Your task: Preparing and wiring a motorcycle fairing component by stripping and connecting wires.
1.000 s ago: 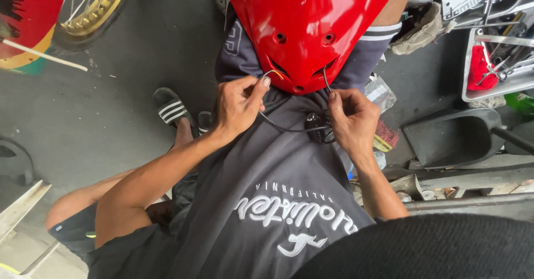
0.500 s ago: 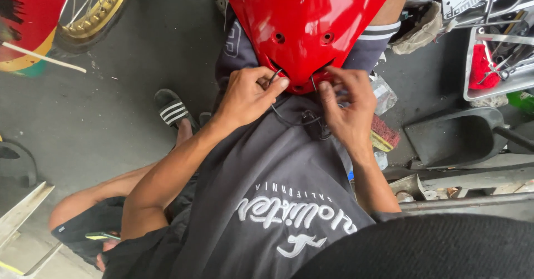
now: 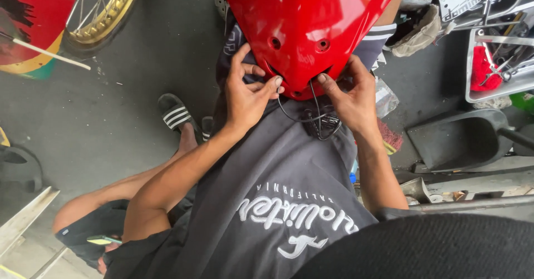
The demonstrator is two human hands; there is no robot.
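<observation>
A glossy red motorcycle body panel (image 3: 308, 23) hangs in front of me, its pointed lower tip over my grey shirt. My left hand (image 3: 246, 93) grips the tip's left edge, thumb pressed against the rim. My right hand (image 3: 351, 98) holds the right edge the same way. Thin black wires with a small black connector (image 3: 320, 122) dangle from under the tip, between my two hands and against my shirt.
A gold-rimmed spoked wheel (image 3: 103, 9) stands at the top left beside a red painted part (image 3: 30, 18). A black striped sandal (image 3: 175, 112) lies on the grey floor. At the right sit a metal tray with tools (image 3: 500, 62) and a dark plastic scoop (image 3: 459, 140).
Both hands have risen from the dangling wires to the lower edge of the red panel and now clasp its tip on either side.
</observation>
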